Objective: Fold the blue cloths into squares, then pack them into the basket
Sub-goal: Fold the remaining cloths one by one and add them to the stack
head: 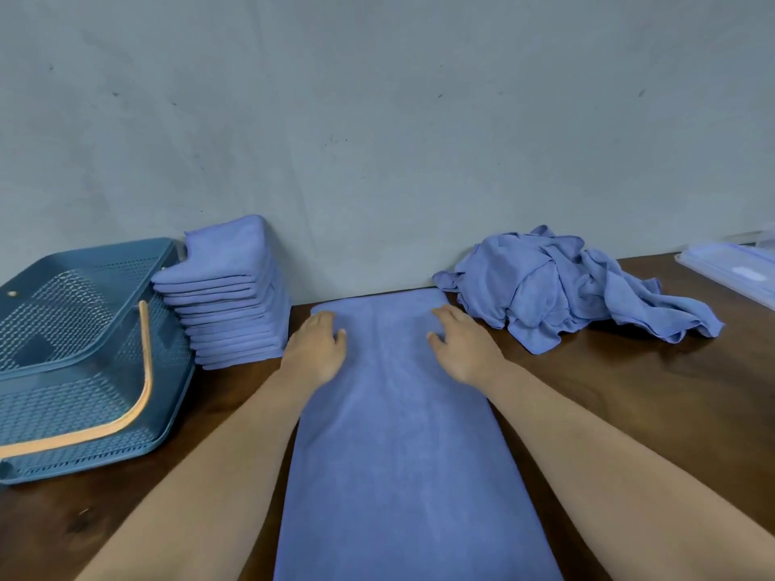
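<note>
A long blue cloth point(394, 434) lies flat on the dark wooden table, folded into a narrow strip that runs from the near edge to the wall. My left hand point(316, 345) rests palm down on its far left part, fingers apart. My right hand point(463, 343) lies flat on its far right part, fingers spread. A stack of several folded blue cloths point(228, 299) stands against the wall at the left. Beside it sits an empty blue perforated basket point(25, 417) with an orange handle point(140, 396). A heap of crumpled blue cloths point(562, 287) lies at the right.
A clear plastic lid or tray point(729, 274) lies at the far right edge of the table. The grey wall point(377, 140) closes off the back of the table. Bare dark wood point(654, 396) shows to the right of the strip.
</note>
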### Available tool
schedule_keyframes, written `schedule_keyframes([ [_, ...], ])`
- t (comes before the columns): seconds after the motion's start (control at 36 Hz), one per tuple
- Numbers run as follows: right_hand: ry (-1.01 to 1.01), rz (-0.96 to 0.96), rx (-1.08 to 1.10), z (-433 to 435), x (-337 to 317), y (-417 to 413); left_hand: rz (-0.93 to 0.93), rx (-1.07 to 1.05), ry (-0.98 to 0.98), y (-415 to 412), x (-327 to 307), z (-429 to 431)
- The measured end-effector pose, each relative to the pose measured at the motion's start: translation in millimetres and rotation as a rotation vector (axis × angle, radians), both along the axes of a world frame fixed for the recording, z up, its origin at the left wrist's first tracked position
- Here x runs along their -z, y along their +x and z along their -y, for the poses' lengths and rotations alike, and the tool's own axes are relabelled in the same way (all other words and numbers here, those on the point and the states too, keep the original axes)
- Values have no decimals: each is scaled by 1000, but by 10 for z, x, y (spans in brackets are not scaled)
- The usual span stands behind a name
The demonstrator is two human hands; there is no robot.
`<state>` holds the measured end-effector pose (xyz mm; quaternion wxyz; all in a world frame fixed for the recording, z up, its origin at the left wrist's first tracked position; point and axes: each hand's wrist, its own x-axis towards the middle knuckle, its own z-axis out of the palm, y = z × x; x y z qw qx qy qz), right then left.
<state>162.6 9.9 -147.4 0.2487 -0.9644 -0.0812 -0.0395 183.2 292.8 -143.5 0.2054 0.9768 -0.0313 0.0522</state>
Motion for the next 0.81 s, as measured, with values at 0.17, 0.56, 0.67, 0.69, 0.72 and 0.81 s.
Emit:
schedule_keyframes([
  [0.17, -146, -11, -29, -25, 82, 794, -29, -31, 124, 543, 142, 123],
  [0.56, -219, -38, -12, 87, 470, 1319, -139, -8, 153, 962, 393, -172],
  [0.67, 189, 58, 13, 118, 324, 1035, 66, -13, -89, 785, 317, -199],
  [0.69, 270, 71, -4, 135, 280, 917, 59, -12, -157, 694, 284, -203],
  [0.72, 322, 89, -28, 155, 234, 781, 39, 7, -215, 579, 250, -208],
  [0.81, 365, 115, -91, 250, 185, 344, 44, 95, -313, 163, 249, -286],
])
